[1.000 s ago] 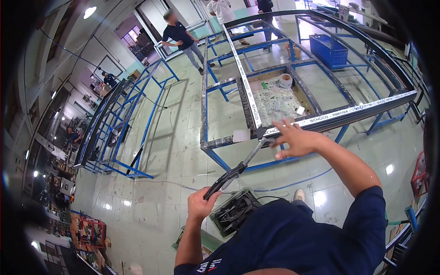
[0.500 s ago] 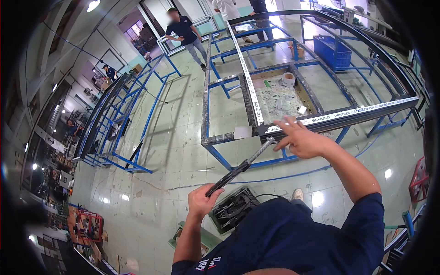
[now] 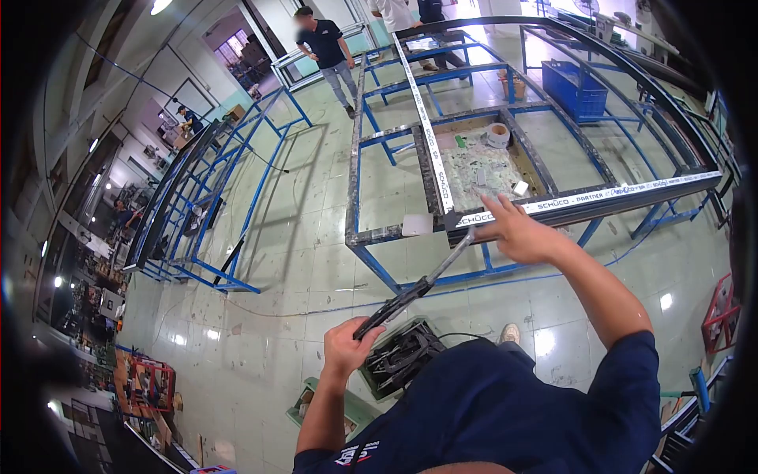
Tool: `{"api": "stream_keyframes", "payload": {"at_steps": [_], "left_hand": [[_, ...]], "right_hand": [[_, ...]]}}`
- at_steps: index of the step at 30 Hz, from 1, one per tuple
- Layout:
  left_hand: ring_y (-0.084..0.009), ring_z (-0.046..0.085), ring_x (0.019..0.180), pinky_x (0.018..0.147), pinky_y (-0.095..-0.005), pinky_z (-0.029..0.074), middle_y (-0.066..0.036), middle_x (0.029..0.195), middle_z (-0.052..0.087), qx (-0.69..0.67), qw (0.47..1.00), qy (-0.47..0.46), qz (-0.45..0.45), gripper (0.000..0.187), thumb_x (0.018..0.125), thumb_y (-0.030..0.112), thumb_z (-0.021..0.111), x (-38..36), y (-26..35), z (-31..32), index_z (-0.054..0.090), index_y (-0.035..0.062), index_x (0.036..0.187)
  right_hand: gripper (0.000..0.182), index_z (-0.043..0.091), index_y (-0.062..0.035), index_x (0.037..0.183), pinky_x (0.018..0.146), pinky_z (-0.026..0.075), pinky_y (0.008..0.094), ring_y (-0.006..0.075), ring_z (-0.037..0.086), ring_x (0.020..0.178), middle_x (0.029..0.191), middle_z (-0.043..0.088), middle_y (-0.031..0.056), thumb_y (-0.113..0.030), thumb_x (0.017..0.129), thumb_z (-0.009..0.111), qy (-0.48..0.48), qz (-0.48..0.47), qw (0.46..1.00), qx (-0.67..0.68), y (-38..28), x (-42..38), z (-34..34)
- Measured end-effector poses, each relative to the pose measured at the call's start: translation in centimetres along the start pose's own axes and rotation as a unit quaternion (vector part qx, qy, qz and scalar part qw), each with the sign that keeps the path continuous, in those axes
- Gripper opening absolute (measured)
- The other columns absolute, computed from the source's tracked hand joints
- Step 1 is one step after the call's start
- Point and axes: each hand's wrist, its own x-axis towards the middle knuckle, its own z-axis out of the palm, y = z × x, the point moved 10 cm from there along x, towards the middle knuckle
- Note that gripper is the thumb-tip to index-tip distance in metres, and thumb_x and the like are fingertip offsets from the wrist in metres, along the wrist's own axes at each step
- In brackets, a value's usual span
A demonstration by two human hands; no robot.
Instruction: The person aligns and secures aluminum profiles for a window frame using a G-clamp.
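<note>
A long tool with a black body and a grey metal rod (image 3: 453, 259) slants up from my left hand (image 3: 344, 347), which is wrapped round its black handle. The rod's far end meets the near corner of a dark window-type frame (image 3: 671, 183) with white printed tape. My right hand (image 3: 523, 233) lies over that corner, fingers stretched out along the taped bar; its thumb is close to the rod's tip, and whether it touches the rod is hidden. The frame rests on a blue metal work stand (image 3: 371, 267).
Inside the stand, a tray (image 3: 493, 170) bears a tape roll (image 3: 497, 136) and small pieces. Below me, a green crate (image 3: 379, 389) holds black parts. A blue crate (image 3: 580, 99) stands far right. One person (image 3: 325, 47) stands beyond the stand; others work behind. Another stand (image 3: 253, 209) is left.
The rod's tip has moved up against the frame corner, and my right hand has settled lower over the bar. The person beyond has shifted right and leans forward.
</note>
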Motion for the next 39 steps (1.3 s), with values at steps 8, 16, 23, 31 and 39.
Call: {"api": "stream_keyframes", "payload": {"at_steps": [8, 16, 23, 31, 39], "left_hand": [[-0.0308, 0.071, 0.07, 0.063, -0.0367, 0.056, -0.011, 0.083, 0.074, 0.041, 0.999, -0.001, 0.013, 0.024, 0.084, 0.029, 0.083, 0.6, 1.4, 0.6, 0.076, 0.0067, 0.09], [-0.0297, 0.071, 0.069, 0.062, -0.0344, 0.056, -0.012, 0.082, 0.074, 0.02, 1.0, -0.008, 0.018, 0.024, 0.083, 0.026, 0.084, 1.0, 2.6, 0.8, 0.075, 0.0053, 0.089], [-0.0299, 0.072, 0.072, 0.064, -0.0337, 0.057, -0.012, 0.084, 0.074, 0.026, 0.999, 0.016, 0.026, 0.025, 0.081, 0.026, 0.085, 0.7, 1.9, 0.3, 0.075, 0.0045, 0.089], [-0.031, 0.073, 0.072, 0.065, -0.0347, 0.058, -0.012, 0.084, 0.075, 0.017, 0.999, -0.001, 0.034, 0.025, 0.081, 0.026, 0.085, 1.0, 1.6, 1.3, 0.075, 0.0043, 0.09], [-0.0298, 0.071, 0.069, 0.062, -0.0352, 0.056, -0.011, 0.083, 0.074, 0.02, 0.999, 0.007, 0.032, 0.025, 0.081, 0.026, 0.085, 0.7, 1.3, 1.0, 0.075, 0.0054, 0.089]], "right_hand": [[0.059, 0.077, -0.0248, 0.122, 0.127, 0.016, 0.0516, 0.0384, 0.005, 0.159, 0.172, 0.014, 0.0125, 0.006, 0.082, 0.048, -0.039, -0.223, 0.966, 0.121, -6.5, -3.2, -2.4], [0.067, 0.072, -0.025, 0.13, 0.127, 0.017, 0.0521, 0.0411, 0.01, 0.158, 0.171, 0.015, 0.0151, 0.013, 0.08, 0.046, 0.07, -0.074, 0.98, 0.171, -2.2, 0.4, -2.5], [0.061, 0.077, -0.0293, 0.12, 0.126, 0.016, 0.0568, 0.0406, 0.007, 0.158, 0.171, 0.018, 0.0111, 0.009, 0.083, 0.048, -0.043, -0.118, 0.991, 0.049, -2.1, -3.8, -1.0], [0.067, 0.07, -0.0313, 0.133, 0.126, 0.016, 0.0548, 0.0431, 0.01, 0.157, 0.171, 0.018, 0.0126, 0.01, 0.086, 0.048, 0.051, -0.157, 0.974, 0.156, -4.5, -2.2, -3.8], [0.064, 0.072, -0.0304, 0.129, 0.126, 0.009, 0.0587, 0.0402, 0.006, 0.158, 0.172, 0.014, 0.0115, 0.009, 0.086, 0.048, 0.059, 0.032, 0.994, 0.086, 2.2, -1.3, -0.7]]}}
